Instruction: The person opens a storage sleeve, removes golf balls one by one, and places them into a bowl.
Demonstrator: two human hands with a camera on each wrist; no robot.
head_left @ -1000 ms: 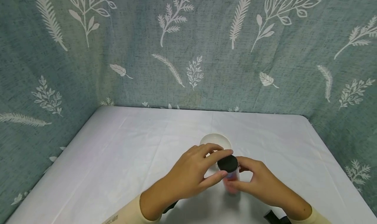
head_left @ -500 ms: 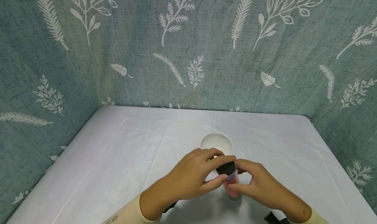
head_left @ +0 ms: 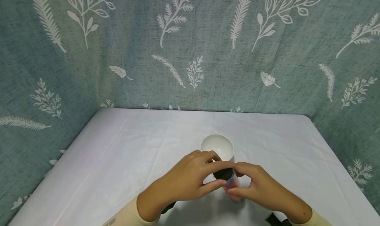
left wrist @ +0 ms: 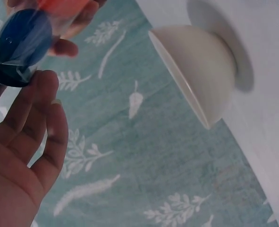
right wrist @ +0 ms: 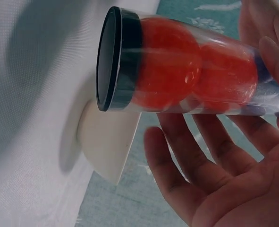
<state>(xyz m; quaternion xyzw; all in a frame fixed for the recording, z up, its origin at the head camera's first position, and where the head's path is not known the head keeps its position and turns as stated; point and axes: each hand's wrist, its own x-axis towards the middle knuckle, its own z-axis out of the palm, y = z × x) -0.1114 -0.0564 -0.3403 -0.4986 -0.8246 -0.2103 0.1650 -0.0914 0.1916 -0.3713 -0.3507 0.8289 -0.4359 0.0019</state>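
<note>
1. The table (head_left: 118, 160), under a white cloth, lies below both hands.
2. A white bowl (head_left: 217, 146) sits just beyond the grip.
3. The right hand (head_left: 255, 188) wraps the clear tube (right wrist: 196, 75) (two red balls inside).
4. The left hand (head_left: 190, 183) pinches the tube's black cap (head_left: 223, 174), fingers curled.

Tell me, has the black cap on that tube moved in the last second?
Yes. The black cap has dropped down the head view, away from the white bowl, which stayed put.
</note>
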